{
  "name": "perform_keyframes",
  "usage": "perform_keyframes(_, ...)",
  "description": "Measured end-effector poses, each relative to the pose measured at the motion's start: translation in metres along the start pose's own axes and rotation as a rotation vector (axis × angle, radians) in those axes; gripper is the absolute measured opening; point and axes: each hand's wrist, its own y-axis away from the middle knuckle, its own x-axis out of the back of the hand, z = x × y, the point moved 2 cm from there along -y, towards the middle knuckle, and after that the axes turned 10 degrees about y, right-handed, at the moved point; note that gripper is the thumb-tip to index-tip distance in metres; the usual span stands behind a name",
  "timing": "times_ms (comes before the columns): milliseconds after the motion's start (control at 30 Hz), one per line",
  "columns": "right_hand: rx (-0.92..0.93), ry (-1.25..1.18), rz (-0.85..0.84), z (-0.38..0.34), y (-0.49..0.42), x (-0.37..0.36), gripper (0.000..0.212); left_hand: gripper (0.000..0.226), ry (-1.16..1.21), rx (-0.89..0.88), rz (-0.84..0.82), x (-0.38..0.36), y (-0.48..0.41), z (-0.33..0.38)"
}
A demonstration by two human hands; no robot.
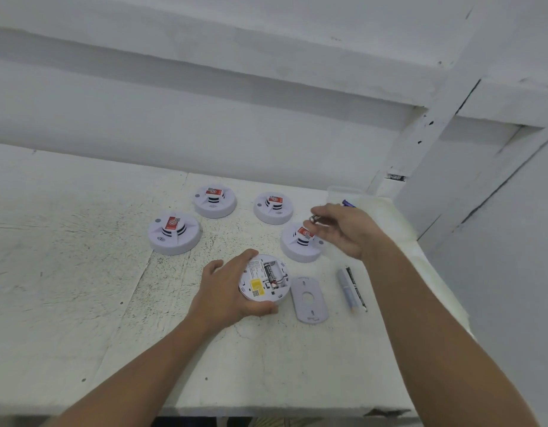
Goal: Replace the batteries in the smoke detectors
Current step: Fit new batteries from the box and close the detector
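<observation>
Gripping the upturned smoke detector (261, 289) at centre frame, the left hand (226, 291) curls round its rim, one battery (271, 275) seated inside. The right hand (343, 231) pinches a small object (313, 218), too blurred to name, partly covering another detector (294, 250).

Surface (66, 272) free at left and near edge. Obstacles: four upright detectors (174, 234) far middle; open detector (257, 285), cover plate (309, 298), loose batteries (348, 288) toward right.
</observation>
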Motion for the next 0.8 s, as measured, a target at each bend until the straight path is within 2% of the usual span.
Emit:
perform_keyframes(33, 0.007, 0.073, -0.031, 0.008, 0.005, -0.006, 0.003, 0.105, 0.003, 0.003, -0.002, 0.0, 0.0, 0.0)
perform_keyframes(167, 0.094, 0.298, -0.073, 0.04, 0.019, -0.024, 0.026, 0.102, 0.012, 0.02, 0.01, -0.001, 0.001, 0.001)
perform_keyframes(333, 0.289, 0.736, 0.017, 0.069, 0.025, -0.034, 0.021, 0.104, 0.01, -0.002, 0.019, -0.002, 0.0, -0.003)
perform_keyframes(467, 0.374, 0.79, 0.069, 0.079, 0.028, -0.038, 0.018, 0.105, 0.029, 0.004, 0.027, -0.002, 0.002, -0.001)
perform_keyframes(600, 0.422, 0.847, 0.043, 0.084, 0.027, -0.04, 0.019, 0.102, 0.033, -0.031, 0.014, -0.003, 0.0, -0.002)
perform_keyframes(800, 0.41, 0.87, 0.008, 0.085, 0.022, -0.04, 0.017, 0.106, -0.036, -0.091, 0.03, -0.007, 0.001, -0.007)
